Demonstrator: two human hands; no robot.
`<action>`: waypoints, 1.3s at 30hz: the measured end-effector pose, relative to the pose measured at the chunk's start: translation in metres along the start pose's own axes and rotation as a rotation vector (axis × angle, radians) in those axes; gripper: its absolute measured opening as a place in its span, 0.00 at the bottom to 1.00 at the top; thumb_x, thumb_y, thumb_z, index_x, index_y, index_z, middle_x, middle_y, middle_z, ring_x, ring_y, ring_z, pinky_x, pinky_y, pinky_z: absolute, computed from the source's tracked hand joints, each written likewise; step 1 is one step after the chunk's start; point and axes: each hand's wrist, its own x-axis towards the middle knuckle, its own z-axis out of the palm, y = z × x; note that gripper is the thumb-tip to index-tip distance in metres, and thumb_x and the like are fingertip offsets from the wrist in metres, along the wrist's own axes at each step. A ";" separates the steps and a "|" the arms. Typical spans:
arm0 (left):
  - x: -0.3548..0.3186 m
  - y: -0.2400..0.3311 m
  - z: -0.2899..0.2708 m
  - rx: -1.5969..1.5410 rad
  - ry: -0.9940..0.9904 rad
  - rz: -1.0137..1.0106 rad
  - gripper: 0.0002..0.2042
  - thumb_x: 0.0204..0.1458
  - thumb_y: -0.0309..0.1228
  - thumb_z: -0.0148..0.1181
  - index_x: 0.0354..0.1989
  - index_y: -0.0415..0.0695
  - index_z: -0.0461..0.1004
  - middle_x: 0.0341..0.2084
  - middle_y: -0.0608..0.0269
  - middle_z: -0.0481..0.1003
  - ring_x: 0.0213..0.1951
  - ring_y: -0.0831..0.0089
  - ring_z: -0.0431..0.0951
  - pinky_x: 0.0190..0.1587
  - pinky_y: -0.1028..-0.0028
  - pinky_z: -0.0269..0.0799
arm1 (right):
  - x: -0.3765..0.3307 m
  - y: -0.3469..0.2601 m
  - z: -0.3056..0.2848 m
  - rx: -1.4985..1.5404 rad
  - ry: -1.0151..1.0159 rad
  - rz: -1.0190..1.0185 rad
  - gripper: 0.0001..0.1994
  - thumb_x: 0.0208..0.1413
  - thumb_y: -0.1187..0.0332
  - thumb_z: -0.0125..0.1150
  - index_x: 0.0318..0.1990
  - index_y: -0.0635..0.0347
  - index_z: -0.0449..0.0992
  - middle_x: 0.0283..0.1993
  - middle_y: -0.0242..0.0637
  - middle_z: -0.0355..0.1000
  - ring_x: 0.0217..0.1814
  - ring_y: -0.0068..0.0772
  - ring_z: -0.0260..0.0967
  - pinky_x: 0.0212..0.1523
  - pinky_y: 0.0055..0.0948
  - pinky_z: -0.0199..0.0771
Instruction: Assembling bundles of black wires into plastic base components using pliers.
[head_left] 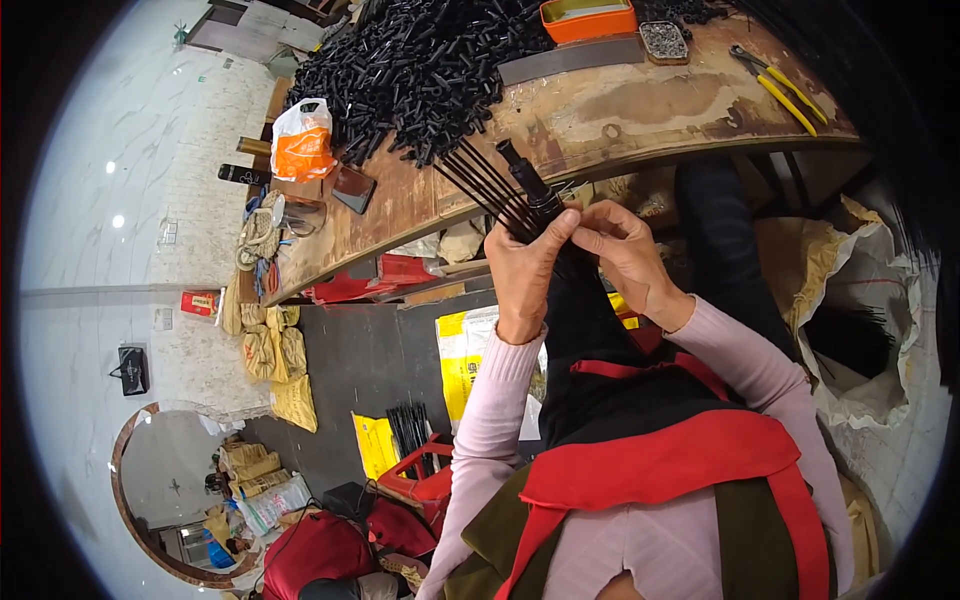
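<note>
My left hand [528, 272] grips a bundle of thin black rods [487, 188] together with a black tube-shaped part [527, 180], which point up and left toward the workbench. My right hand [622, 250] sits just to the right, its fingertips pinching the same bundle at its base, touching the left hand. Both hands hover in front of the worn wooden workbench [600, 110], below its near edge. A big heap of small black tubes [420, 65] lies on the bench behind the rods.
On the bench stand an orange tray [588, 18], a small tin of tiny metal parts [663, 40], a grey metal bar [570, 58], yellow-handled pliers [785, 90] and an orange-white plastic bag [302, 140]. A sack [860, 330] stands at right; bags and red crates lie on the floor.
</note>
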 end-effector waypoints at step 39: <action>-0.009 -0.009 0.018 0.431 -0.067 0.255 0.09 0.58 0.26 0.55 0.38 0.34 0.79 0.36 0.54 0.82 0.37 0.73 0.80 0.41 0.74 0.73 | -0.009 -0.023 -0.003 0.159 -0.213 0.300 0.17 0.64 0.65 0.56 0.58 0.60 0.70 0.55 0.30 0.70 0.59 0.23 0.65 0.61 0.25 0.61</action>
